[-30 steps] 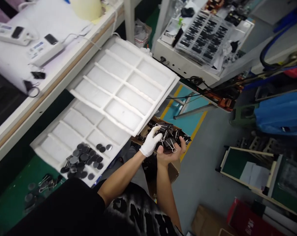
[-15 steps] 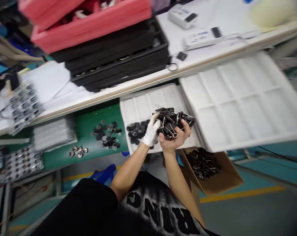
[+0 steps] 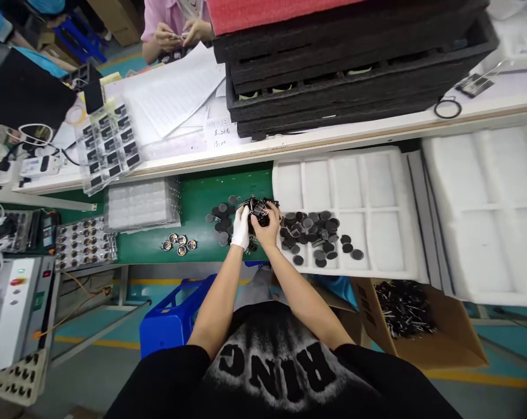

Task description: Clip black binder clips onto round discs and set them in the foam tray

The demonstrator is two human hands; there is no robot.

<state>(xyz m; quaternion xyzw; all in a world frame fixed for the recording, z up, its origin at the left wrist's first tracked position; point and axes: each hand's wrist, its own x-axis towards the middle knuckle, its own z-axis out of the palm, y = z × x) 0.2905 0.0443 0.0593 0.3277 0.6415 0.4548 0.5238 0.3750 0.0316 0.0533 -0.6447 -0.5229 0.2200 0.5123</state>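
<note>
A cluster of black binder clips [image 3: 260,210] with silver wire handles is cupped between both hands over the green table. My left hand [image 3: 241,228], in a white glove, presses on the clips' left side. Bare, my right hand [image 3: 268,228] curls round their right side. Left of the hands lie dark round discs [image 3: 222,220] on the green surface. More black discs [image 3: 309,233] are scattered on the white foam tray [image 3: 385,244] to the right. Whether the clips touch the table is hidden by my hands.
An open cardboard box [image 3: 442,349] of binder clips stands low at the right. Small round parts [image 3: 181,240] and clear plastic trays [image 3: 141,203] lie left. Black foam trays [image 3: 354,87] are stacked on the shelf above. Beyond it, a co-worker's hands [image 3: 180,36] hold something small. A blue stool [image 3: 167,320] is below.
Both hands have carried the binder clips leftward, from above the white foam tray to the green table beside the loose discs. The camera view has swung left, bringing the co-worker's hands into sight.
</note>
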